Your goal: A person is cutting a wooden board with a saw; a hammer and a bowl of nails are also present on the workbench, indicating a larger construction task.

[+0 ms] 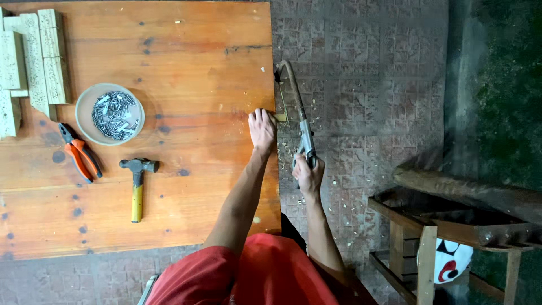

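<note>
Patterned grey paving underfoot, littered with pale chips and shavings beside a broad orange-brown plank worktop, varnished, knotted and stained. At its right edge, left hand pressed flat, fingers together and spread over a small pale strip of wood jutting past the rim. Just beyond the edge, right hand wrapped tight round the grip of a bow-framed hacksaw, rusty metal arching away from the body, thin blade meeting the strip. Further left on the boards: a hammer with dark steel head and yellow handle, orange-handled pliers, a round shallow grey bowl heaped with small steel nails, and pale carved wooden blocks stacked at the corner. To the right, a rough timber frame.
</note>
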